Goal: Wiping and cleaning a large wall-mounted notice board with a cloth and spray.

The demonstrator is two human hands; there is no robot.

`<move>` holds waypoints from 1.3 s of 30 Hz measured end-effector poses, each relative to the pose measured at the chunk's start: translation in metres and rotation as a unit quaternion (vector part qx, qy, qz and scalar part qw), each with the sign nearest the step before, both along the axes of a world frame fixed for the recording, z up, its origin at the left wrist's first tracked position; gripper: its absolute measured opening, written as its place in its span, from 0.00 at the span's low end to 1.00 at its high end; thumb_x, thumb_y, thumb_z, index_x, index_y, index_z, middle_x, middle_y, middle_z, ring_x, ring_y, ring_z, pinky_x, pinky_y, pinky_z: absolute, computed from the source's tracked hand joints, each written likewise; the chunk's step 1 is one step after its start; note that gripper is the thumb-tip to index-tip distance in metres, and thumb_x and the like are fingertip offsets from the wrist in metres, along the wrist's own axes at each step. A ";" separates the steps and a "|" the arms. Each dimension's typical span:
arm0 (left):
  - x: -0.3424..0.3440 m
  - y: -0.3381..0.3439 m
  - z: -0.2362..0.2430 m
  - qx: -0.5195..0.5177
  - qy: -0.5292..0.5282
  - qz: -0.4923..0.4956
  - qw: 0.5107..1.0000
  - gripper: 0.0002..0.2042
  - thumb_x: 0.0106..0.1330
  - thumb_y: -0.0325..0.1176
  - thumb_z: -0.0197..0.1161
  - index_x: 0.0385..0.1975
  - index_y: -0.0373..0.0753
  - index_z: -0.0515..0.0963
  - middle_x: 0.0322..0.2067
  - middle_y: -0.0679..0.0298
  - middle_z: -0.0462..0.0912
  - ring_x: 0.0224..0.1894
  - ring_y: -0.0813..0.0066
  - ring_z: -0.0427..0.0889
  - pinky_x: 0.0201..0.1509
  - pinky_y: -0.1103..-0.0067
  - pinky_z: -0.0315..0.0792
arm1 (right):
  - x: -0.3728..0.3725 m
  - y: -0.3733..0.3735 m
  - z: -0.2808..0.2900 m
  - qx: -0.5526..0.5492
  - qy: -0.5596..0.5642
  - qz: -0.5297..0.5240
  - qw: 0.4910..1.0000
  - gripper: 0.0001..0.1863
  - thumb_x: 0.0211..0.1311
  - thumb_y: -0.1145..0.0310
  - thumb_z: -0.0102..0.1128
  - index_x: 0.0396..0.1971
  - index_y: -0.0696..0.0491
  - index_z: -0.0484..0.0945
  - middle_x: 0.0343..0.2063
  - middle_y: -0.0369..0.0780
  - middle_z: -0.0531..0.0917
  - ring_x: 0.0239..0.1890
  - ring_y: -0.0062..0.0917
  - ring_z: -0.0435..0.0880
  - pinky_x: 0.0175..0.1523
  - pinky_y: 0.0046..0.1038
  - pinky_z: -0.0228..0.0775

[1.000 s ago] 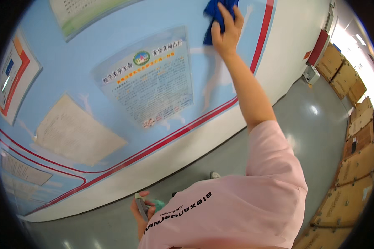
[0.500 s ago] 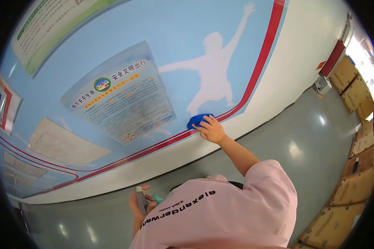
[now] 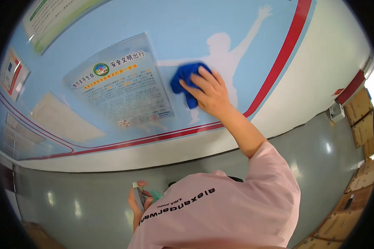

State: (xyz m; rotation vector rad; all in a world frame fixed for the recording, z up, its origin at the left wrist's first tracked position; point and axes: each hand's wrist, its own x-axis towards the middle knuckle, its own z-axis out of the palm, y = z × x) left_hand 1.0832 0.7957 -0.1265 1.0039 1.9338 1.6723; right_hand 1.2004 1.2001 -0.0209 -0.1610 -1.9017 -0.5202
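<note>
Right hand (image 3: 213,95) clasped a crumpled blue cloth (image 3: 186,76) above the light-blue board's (image 3: 178,25) lower edge, left hand (image 3: 146,202) a slim grey object (image 3: 138,197); swiping left could have peeled the pale printed sheet (image 3: 124,89).

Above & rt of R hand (image 3: 212,94), flat blue board (image 3: 178,35) gives room to slide; poster (image 3: 124,89) just L of its blue cloth (image 3: 183,79) is in the way. Gap ahead of L hand (image 3: 132,202) to white wall (image 3: 112,161); pink shirt (image 3: 232,203) close on its rt blocks

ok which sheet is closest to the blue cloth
The bluish sheet with a round emblem, just left of the blue cloth; other sheets sit farther left.
</note>
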 end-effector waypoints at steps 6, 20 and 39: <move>0.020 0.001 -0.005 0.013 -0.013 0.029 0.999 0.39 0.51 0.62 0.74 0.50 0.32 0.74 0.46 0.57 0.78 0.32 0.74 0.80 0.30 0.80 0.75 | -0.040 -0.019 0.008 0.000 0.065 0.072 0.995 0.17 0.50 0.75 0.59 0.42 0.49 0.85 0.51 0.40 0.79 0.61 0.39 0.75 0.64 0.42 0.64; 0.031 0.007 -0.010 0.021 0.005 0.054 0.998 0.40 0.51 0.64 0.73 0.49 0.30 0.74 0.45 0.56 0.80 0.25 0.74 0.81 0.27 0.79 0.76 | 0.016 0.020 -0.084 0.072 -0.123 0.090 0.986 0.14 0.58 0.65 0.64 0.45 0.42 0.82 0.56 0.27 0.79 0.64 0.24 0.72 0.70 0.33 0.57; 0.021 0.020 -0.002 -0.013 0.001 0.009 1.000 0.38 0.51 0.61 0.75 0.49 0.31 0.75 0.45 0.57 0.79 0.26 0.74 0.81 0.27 0.81 0.75 | 0.114 0.106 0.160 0.121 0.225 -0.084 0.963 0.29 0.45 0.82 0.59 0.50 0.40 0.84 0.53 0.39 0.78 0.58 0.37 0.77 0.59 0.36 0.69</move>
